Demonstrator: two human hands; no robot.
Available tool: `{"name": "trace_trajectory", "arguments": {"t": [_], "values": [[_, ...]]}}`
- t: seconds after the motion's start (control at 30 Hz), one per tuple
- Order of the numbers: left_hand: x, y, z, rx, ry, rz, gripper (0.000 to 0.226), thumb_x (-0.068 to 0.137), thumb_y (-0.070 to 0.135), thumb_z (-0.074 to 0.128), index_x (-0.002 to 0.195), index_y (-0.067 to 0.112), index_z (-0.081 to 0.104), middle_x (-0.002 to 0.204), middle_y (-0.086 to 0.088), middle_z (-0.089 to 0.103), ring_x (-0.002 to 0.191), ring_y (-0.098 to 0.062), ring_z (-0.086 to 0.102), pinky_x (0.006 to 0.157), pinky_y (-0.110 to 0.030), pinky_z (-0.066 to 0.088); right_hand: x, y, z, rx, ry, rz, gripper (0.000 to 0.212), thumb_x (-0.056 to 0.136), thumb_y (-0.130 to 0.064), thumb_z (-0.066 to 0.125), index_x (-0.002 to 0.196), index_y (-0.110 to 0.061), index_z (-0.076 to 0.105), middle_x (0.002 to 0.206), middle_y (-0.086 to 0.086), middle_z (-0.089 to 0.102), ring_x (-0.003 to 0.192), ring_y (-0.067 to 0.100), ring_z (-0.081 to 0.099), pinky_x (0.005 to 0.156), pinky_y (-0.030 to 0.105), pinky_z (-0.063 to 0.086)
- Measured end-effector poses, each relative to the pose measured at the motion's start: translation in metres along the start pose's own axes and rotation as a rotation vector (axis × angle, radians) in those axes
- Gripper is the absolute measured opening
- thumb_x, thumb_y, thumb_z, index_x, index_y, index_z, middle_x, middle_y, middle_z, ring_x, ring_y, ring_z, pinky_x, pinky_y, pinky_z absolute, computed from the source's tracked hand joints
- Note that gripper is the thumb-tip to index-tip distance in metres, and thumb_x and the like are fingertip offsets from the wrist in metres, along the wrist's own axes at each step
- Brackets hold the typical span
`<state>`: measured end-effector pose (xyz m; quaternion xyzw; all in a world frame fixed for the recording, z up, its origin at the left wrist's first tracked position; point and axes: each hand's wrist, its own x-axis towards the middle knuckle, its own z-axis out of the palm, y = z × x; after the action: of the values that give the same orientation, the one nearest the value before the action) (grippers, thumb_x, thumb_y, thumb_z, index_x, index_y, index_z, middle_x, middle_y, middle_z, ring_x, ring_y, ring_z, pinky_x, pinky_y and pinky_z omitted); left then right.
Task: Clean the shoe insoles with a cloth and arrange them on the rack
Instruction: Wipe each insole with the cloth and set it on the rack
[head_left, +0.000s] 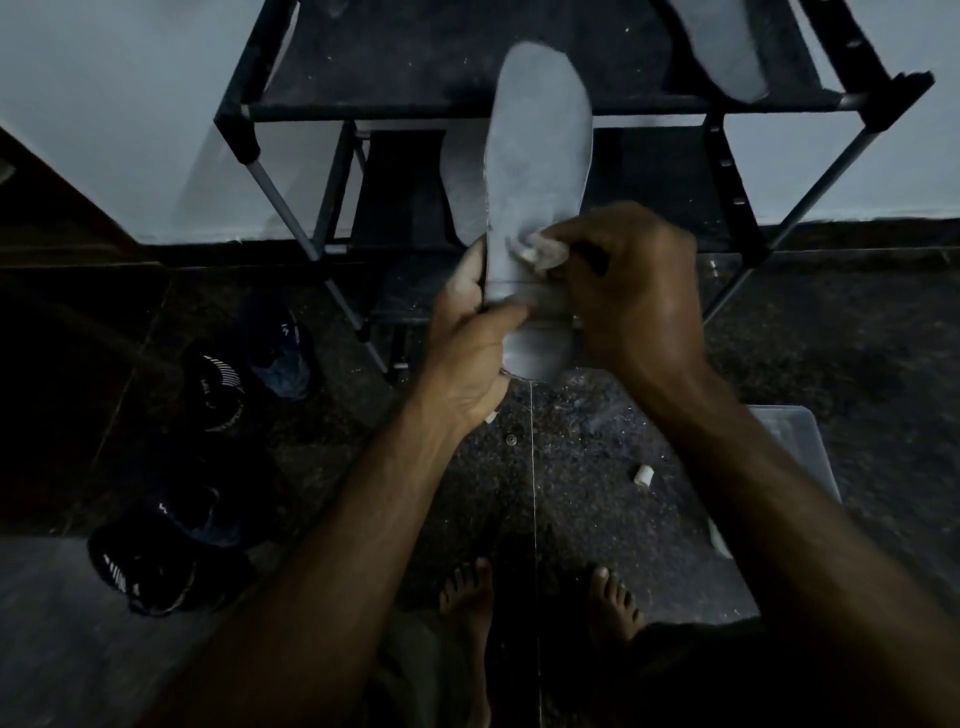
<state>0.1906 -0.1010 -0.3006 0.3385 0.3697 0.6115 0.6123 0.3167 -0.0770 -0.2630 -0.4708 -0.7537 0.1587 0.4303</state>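
The left hand grips a grey insole near its heel end, thumb curled over the face and fingers wrapped behind the left edge. The insole points away from the person, its toe end rising in front of the rack. A second insole shows behind it, peeking out along the left edge — whether the same hand holds both cannot be told.

The right hand pinches a small pale cloth in curled fingers and presses it onto the insole's face, just above the left thumb.

Another insole lies on the rack's top shelf at the far right, angled toward the front rail. The rack is black with grey poles and stands against a pale wall.

On the dark floor to the left sit dark shoes — more of them lie nearer. A clear box rests on the floor at right, partly hidden by the right forearm. A small white scrap lies near it. Two bare feet show at the near edge.
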Motion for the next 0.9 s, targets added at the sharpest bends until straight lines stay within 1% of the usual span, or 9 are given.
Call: {"name": "trace_trajectory", "arguments": {"t": [0.1,0.2,0.27,0.37,0.43,0.5,0.6,0.67,0.9], "values": [[0.001,-0.001,0.002,0.007,0.011,0.006,0.058,0.079,-0.011,0.050,0.136,0.001,0.044,0.112,-0.015,0.065,0.098,-0.025,0.064,0.083,-0.036,0.055,-0.001,0.010,-0.006,0.016,0.052,0.064,0.016,0.085,-0.006,0.068,0.098,-0.010,0.076,0.093,0.005,0.072,0.083,0.014,0.066,0.074,0.035,0.055],[0.001,-0.001,0.001,-0.006,0.025,-0.003,0.053,0.081,-0.007,0.053,0.133,0.000,0.044,0.109,-0.012,0.066,0.103,-0.025,0.063,0.086,-0.036,0.055,-0.005,-0.009,0.004,0.027,-0.073,-0.040,0.016,0.085,-0.002,0.066,0.093,-0.011,0.076,0.088,0.004,0.073,0.078,0.012,0.065,0.071,0.025,0.052],[0.001,-0.001,-0.001,-0.011,0.040,-0.012,0.050,0.084,-0.004,0.052,0.132,0.001,0.044,0.112,-0.014,0.063,0.106,-0.028,0.062,0.088,-0.040,0.055,-0.005,-0.019,0.008,0.021,-0.124,-0.098,0.016,0.086,-0.002,0.065,0.090,-0.012,0.077,0.084,0.004,0.073,0.076,0.012,0.064,0.069,0.025,0.051],[0.000,-0.001,-0.001,0.000,0.004,0.000,0.051,0.082,-0.009,0.050,0.132,0.000,0.044,0.113,-0.017,0.062,0.102,-0.027,0.062,0.083,-0.037,0.055,-0.001,-0.004,0.004,0.001,-0.029,-0.034,0.014,0.085,-0.003,0.064,0.087,-0.009,0.077,0.081,0.007,0.072,0.073,0.017,0.063,0.065,0.035,0.051],[0.001,-0.003,0.000,0.002,-0.003,0.001,0.056,0.083,-0.017,0.046,0.137,-0.002,0.042,0.117,-0.021,0.061,0.101,-0.027,0.063,0.082,-0.036,0.055,0.000,0.008,-0.002,-0.004,0.050,0.045,0.014,0.084,-0.006,0.065,0.093,-0.009,0.076,0.087,0.007,0.072,0.077,0.017,0.065,0.068,0.038,0.053],[0.002,-0.003,0.001,0.021,0.010,-0.004,0.057,0.084,-0.019,0.045,0.139,-0.003,0.040,0.120,-0.023,0.060,0.103,-0.028,0.062,0.083,-0.035,0.055,-0.002,0.008,-0.001,0.011,0.064,0.052,0.016,0.084,-0.005,0.067,0.096,-0.011,0.076,0.090,0.005,0.072,0.080,0.013,0.065,0.071,0.034,0.054],[0.001,-0.004,0.001,0.017,0.044,-0.011,0.051,0.087,-0.011,0.048,0.137,-0.001,0.040,0.120,-0.022,0.059,0.106,-0.026,0.062,0.088,-0.037,0.054,-0.007,-0.013,0.010,0.076,-0.063,-0.056,0.016,0.085,-0.003,0.067,0.092,-0.012,0.077,0.087,0.002,0.073,0.079,0.009,0.064,0.071,0.022,0.052],[0.000,-0.003,0.000,0.018,0.055,-0.013,0.047,0.090,-0.009,0.046,0.135,0.003,0.042,0.116,-0.016,0.061,0.105,-0.024,0.063,0.089,-0.038,0.055,-0.007,-0.020,0.011,0.078,-0.111,-0.111,0.017,0.086,-0.001,0.064,0.090,-0.011,0.077,0.084,0.003,0.073,0.077,0.010,0.064,0.069,0.019,0.050],[0.002,-0.004,0.001,0.011,0.002,0.003,0.058,0.084,-0.016,0.046,0.140,-0.002,0.040,0.121,-0.023,0.059,0.104,-0.030,0.062,0.085,-0.037,0.055,-0.001,0.010,-0.001,0.044,0.060,0.065,0.019,0.083,-0.001,0.066,0.098,-0.010,0.075,0.092,0.004,0.071,0.083,0.015,0.066,0.073,0.037,0.056]]}}
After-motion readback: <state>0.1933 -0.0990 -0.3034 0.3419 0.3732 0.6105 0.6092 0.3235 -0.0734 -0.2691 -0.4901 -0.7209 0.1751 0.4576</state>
